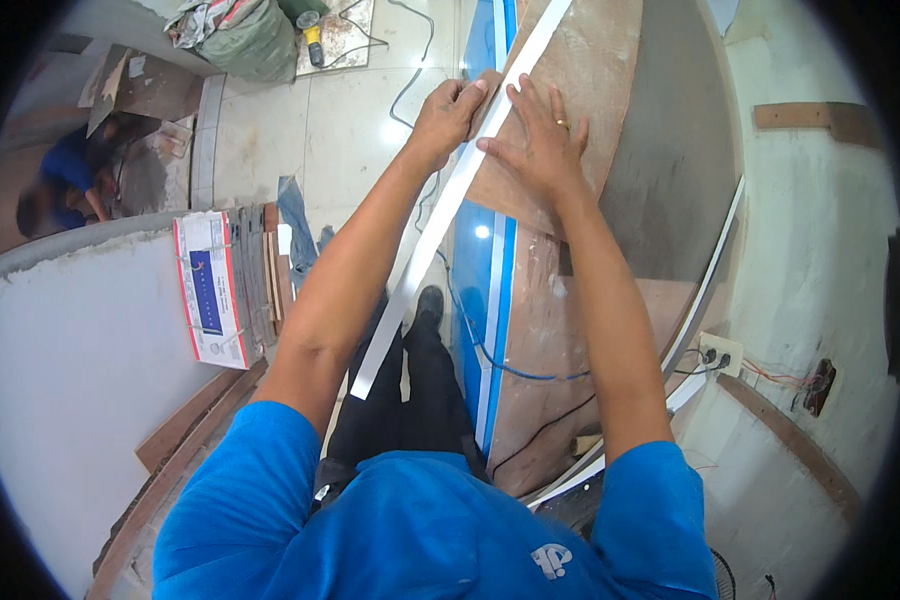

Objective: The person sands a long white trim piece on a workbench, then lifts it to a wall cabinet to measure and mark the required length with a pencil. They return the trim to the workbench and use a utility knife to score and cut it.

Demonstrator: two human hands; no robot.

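Note:
A long, narrow white strip (pixel 435 230) runs diagonally from the top of the view down to above my legs. Its upper part lies across a thin brown board (pixel 590 60); the lower end juts out over the floor. My left hand (pixel 448 122) is closed at the strip's left edge, thumb up against it. Something brownish shows by those fingertips, too hidden to name. On the other side, my right hand (pixel 547 145) lies with fingers spread, thumb and index finger touching the strip and the rest over the brown board.
Blue film with a white stripe (pixel 497 290) edges the long work surface (pixel 545 330). A blue cable (pixel 530 372) crosses it. Boxed planks (pixel 212 290) stand at left, near a low wall (pixel 80 330). A yellow-and-black tool (pixel 313 42) and a sack (pixel 245 40) lie beyond. Another person (pixel 65 175) crouches far left.

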